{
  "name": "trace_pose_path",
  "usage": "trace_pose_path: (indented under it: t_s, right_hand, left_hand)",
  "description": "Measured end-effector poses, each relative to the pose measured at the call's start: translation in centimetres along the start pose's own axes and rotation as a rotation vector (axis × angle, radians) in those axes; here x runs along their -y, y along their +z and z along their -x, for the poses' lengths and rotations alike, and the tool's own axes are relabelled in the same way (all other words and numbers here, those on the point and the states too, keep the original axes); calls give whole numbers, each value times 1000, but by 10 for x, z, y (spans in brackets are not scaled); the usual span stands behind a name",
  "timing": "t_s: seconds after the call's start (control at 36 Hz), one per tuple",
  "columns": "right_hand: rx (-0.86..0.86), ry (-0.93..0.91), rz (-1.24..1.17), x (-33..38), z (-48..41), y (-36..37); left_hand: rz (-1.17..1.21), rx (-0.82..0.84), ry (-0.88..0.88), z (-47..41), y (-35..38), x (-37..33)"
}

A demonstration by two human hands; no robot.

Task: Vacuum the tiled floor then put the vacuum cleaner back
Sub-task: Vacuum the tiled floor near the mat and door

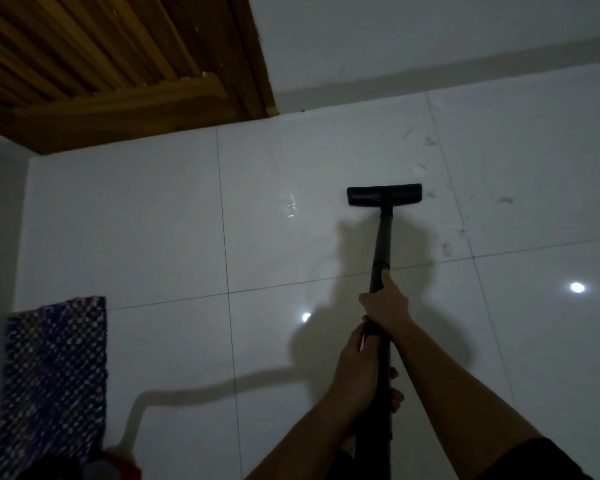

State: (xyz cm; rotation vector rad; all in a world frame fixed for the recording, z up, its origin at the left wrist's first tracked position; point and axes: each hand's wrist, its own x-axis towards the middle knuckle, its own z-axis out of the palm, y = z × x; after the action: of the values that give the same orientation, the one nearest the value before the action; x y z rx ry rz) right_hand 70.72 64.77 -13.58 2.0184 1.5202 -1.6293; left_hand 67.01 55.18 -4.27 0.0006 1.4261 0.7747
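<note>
A black vacuum wand runs from my hands out to a flat black floor head, which rests on the white tiled floor. My right hand grips the wand higher up, thumb along the tube. Just below it, my left hand wraps around the wand. Dark smudges and dust marks lie on the tiles to the right of the floor head.
A wooden slatted door stands at the top left, next to a white wall. A blue patterned mat lies at the lower left. A red and grey part of the vacuum body shows at the bottom edge.
</note>
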Motion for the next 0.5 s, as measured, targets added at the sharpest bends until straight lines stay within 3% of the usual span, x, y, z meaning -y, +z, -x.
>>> trace_pose_path:
  t_s: [0.5]
  right_hand:
    - [-109, 42, -64, 109, -79, -56]
  left_hand:
    - [-17, 105, -11, -74, 5, -125]
